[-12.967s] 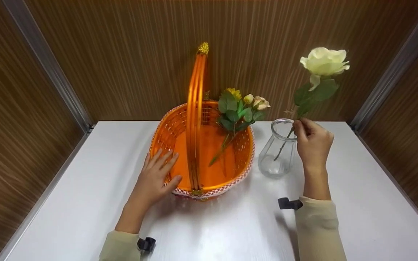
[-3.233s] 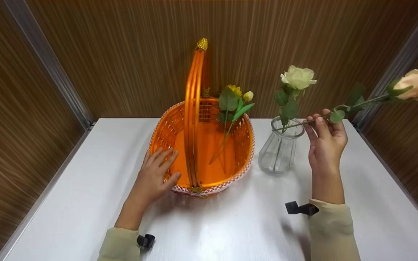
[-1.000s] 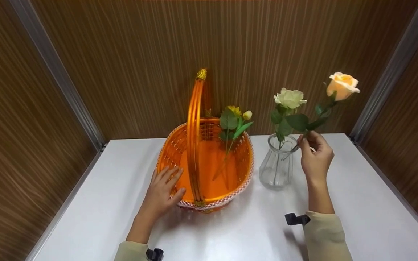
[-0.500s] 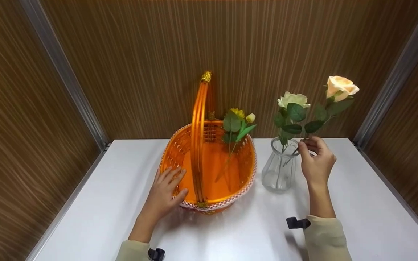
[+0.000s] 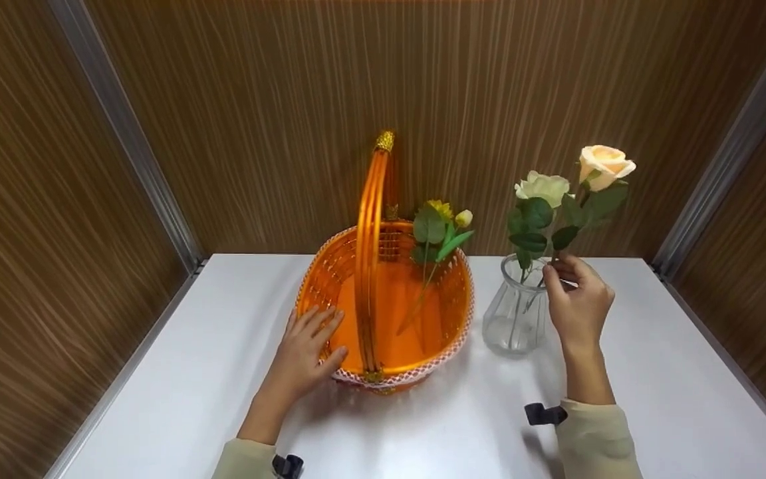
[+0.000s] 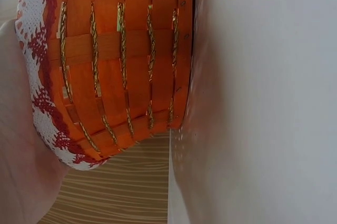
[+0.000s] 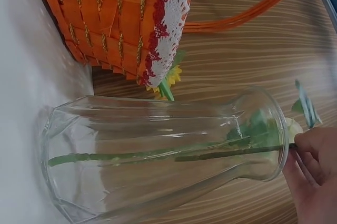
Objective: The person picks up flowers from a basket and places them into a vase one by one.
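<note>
My right hand (image 5: pixel 579 303) pinches the stem of a peach rose (image 5: pixel 606 165) just at the mouth of a clear glass vase (image 5: pixel 512 332). In the right wrist view, this rose's dark stem (image 7: pixel 226 154) reaches partway down inside the glass (image 7: pixel 152 124). A white rose (image 5: pixel 544 188) stands in the vase, its green stem (image 7: pixel 79 158) running close to the base. On the left rim of an orange woven basket (image 5: pixel 423 370) rests my left hand (image 5: pixel 300 359), fingers spread and thumb over the lace edging (image 6: pixel 42 98). Its fingertips are hidden in the left wrist view.
A yellow sunflower (image 5: pixel 440 209) and a pale tulip bud (image 5: pixel 464 218) lean on the basket's back right rim. The tall basket handle (image 5: pixel 371 266) arches over the middle. Wood-patterned panels (image 5: pixel 290 100) enclose the white table (image 5: pixel 223 306) behind and at both sides.
The white rose went from my right hand into the vase. The peach rose left the basket, swung from slanted to nearly upright, and its stem entered the vase. My left hand stays put.
</note>
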